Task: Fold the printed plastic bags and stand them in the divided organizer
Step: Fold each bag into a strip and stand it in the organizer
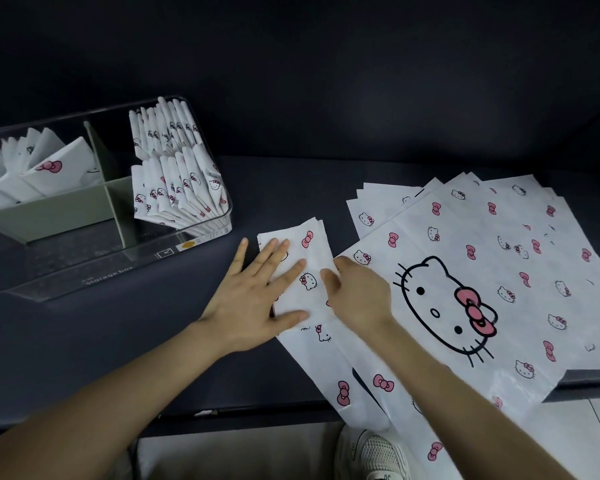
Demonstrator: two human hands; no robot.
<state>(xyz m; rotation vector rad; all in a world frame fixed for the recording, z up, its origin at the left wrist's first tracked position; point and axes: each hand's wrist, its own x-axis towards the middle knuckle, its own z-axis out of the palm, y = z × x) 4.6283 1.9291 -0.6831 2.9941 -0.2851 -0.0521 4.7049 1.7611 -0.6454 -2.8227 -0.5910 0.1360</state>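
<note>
A white printed plastic bag, folded into a long narrow strip, lies on the dark table and hangs over its front edge. My left hand lies flat on the strip's far end with fingers spread. My right hand sits at the strip's right edge, fingers curled and pinching the plastic there. A clear divided organizer stands at the left. Several folded bags stand in its right compartments, and more folded bags fill its far-left one.
A fanned stack of flat printed bags covers the table's right side, touching the strip. The organizer's near-left compartment holds nothing. The table's front edge runs below my arms; a white shoe shows on the floor.
</note>
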